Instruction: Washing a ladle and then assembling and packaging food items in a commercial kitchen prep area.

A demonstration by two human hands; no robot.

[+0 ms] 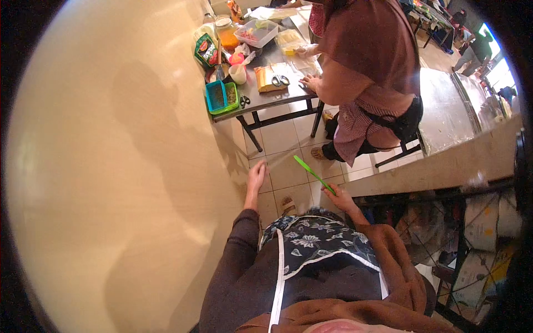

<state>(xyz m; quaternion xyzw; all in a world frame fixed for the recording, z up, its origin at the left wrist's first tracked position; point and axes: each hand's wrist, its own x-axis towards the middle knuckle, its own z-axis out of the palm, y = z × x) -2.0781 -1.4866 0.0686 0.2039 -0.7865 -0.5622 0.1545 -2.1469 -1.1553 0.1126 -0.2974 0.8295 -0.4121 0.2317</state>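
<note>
My right hand (339,198) grips one end of a long, flat green plastic spatula or spreader (308,167), its wider end pointing up and to the left over the tiled floor. Near the wall, my left hand (257,175) hangs with its fingers loosely bent; whether it holds anything small cannot be told. Both hands are short of a dark table (270,96). On that table lie a yellow packet (265,79) with scissors (280,80) on top, black-handled scissors (245,101), a blue container (216,95) beside a green container (231,104), and a white cup (237,74).
A co-worker (370,70) stands at the table's right side, a hand on its edge. A jar of orange contents (227,34) and a clear plastic box (257,34) are farther back. A plain wall (104,166) rises on the left; a counter (424,166) runs along the right.
</note>
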